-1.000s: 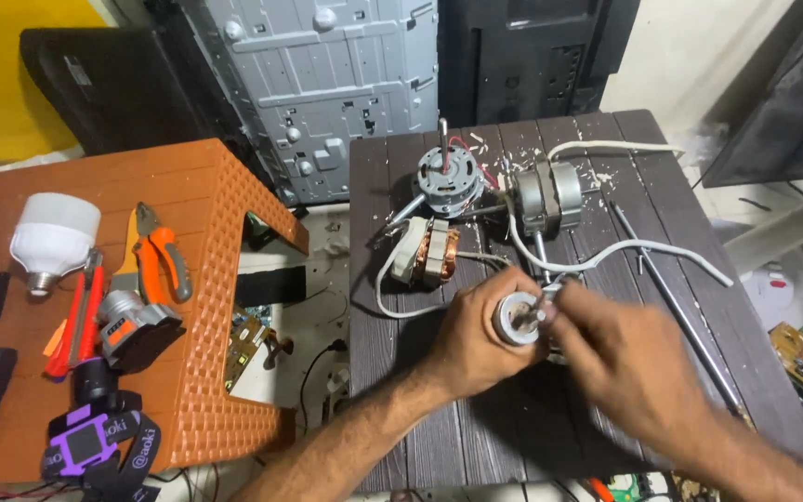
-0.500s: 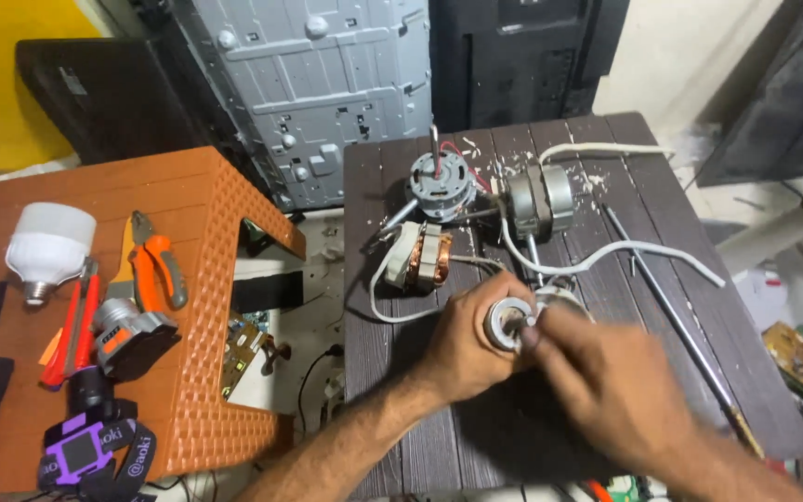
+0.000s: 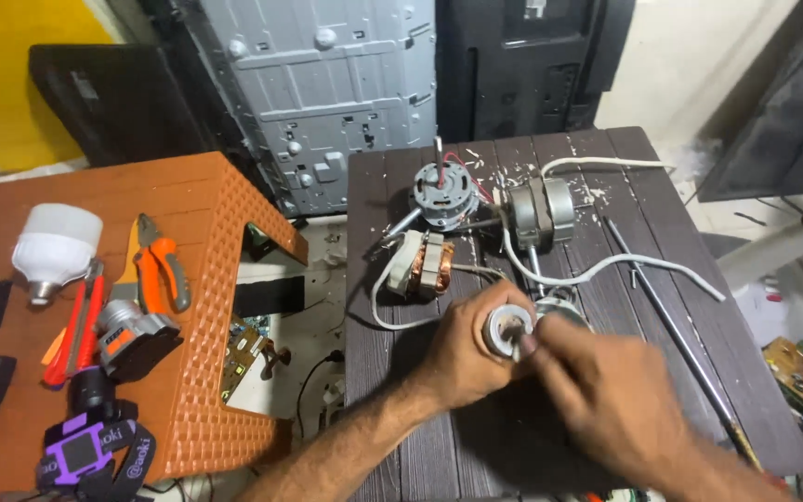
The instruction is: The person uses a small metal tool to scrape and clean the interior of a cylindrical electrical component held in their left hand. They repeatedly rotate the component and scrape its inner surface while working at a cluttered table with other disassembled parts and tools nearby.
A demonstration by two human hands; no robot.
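- Cramped repair corner: a dark slatted table (image 3: 420, 437) in the middle, an orange plastic stool (image 3: 206, 307) just beside it on the left, and a narrow gap of floor between them with a green circuit board (image 3: 245, 342) lying down there.
- Nearest thing going on: the left hand (image 3: 462, 358) is wrapped around a small round motor part (image 3: 509, 330), gripping it just above the table top, roughly mid-table.
- The right hand (image 3: 611, 400) is right up against that part, fingers pinched at its centre. It's blurred, so I can't tell if it has a tool or anything else in it.
- Just behind the hands there's a copper-wound stator (image 3: 425, 265), and a white cable (image 3: 606, 270) snakes across the slats towards the right edge.
- A long thin metal rod (image 3: 676, 335) lies diagonally along the right side, so that side is pretty boxed in.
- Further back: a grey fan motor (image 3: 445, 193) with its shaft up, and a second motor (image 3: 541, 212) just beside it, with white bits scattered about.
- The front of the table is mostly covered by the forearms.
- On the stool: white bulb (image 3: 56, 244), orange pliers (image 3: 160, 270), a red screwdriver (image 3: 72, 330) and a purple gadget (image 3: 81, 448) near the front edge.
- At the very back, a grey metal panel (image 3: 327, 93) and black screens (image 3: 532, 56) lean up behind the table.
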